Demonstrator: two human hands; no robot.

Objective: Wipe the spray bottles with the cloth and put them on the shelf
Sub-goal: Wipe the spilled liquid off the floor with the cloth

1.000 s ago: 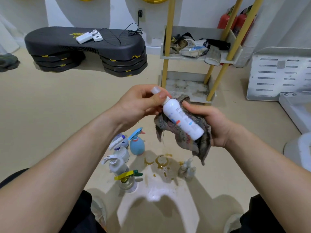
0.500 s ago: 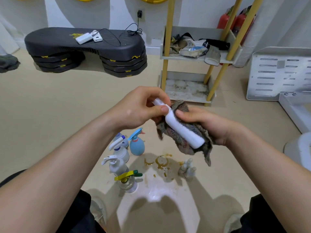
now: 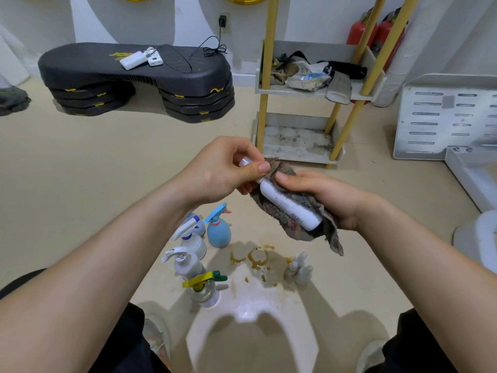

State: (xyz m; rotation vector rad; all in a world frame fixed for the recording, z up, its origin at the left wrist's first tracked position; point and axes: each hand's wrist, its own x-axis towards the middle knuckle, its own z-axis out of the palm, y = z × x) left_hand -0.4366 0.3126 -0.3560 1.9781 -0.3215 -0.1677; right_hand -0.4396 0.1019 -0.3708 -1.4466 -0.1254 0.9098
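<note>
A slim white spray bottle point(image 3: 289, 205) lies slanted in a grey-brown cloth point(image 3: 293, 224). My left hand point(image 3: 223, 170) pinches the bottle's cap end. My right hand point(image 3: 328, 196) grips the cloth wrapped around the bottle's body, thumb on top. Below on the floor stand several trigger spray bottles: a blue one point(image 3: 219, 230), white ones point(image 3: 192, 239) point(image 3: 185, 265), and a clear one with a yellow-green trigger point(image 3: 204, 289). Small pale bottles point(image 3: 300, 267) stand to their right. The shelf point(image 3: 295, 141) with yellow posts stands ahead, its bottom tray stained.
Brown liquid rings point(image 3: 258, 258) stain the floor between the bottles. A black stacked step platform point(image 3: 134, 79) sits far left. The upper shelf tray point(image 3: 309, 90) holds rags and packets. A white perforated panel point(image 3: 446, 117) leans at right. Red extinguishers point(image 3: 376, 30) stand behind the shelf.
The bottle has turned in the cloth, its printed label rolling out of sight and back. My right thumb slid up toward the cap end, and both hands dropped slightly.
</note>
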